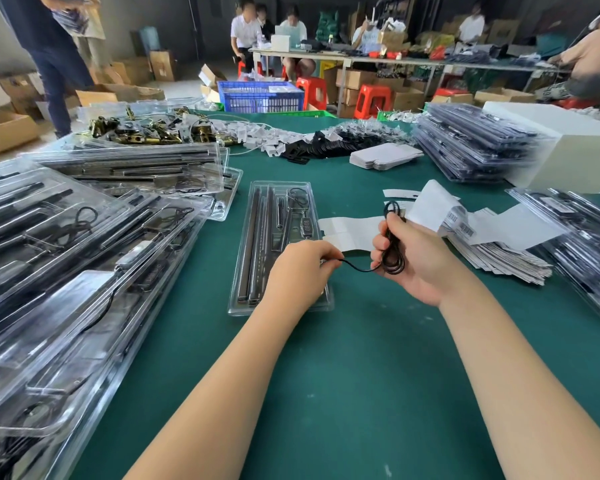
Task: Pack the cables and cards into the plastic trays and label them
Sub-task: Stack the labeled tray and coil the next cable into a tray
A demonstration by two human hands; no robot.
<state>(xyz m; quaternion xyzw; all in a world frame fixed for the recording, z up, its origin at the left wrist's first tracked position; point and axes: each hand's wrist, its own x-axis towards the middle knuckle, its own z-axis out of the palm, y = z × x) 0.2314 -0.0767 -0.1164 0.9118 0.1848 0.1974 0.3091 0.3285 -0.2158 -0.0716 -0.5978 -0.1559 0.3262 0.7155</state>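
A clear plastic tray [253,244] lies lengthwise on the green table in front of me, with dark rods, a small coiled cable and a small module in its slots. My right hand [413,258] grips a coiled black cable [392,251] just right of the tray. The cable's loose end runs left to my left hand [302,268], which pinches it above the tray's lower right part. A white card [350,233] lies flat under and behind my hands. Barcode label sheets [465,226] and a stack of cards [506,261] sit to the right.
Packed clear trays are piled at the left [66,271], far right [575,230] and back right [471,143]. Brass parts [146,129], white tags and black pieces [326,147] lie across the back. A white box [568,147] stands at back right. People sit and stand beyond the table.
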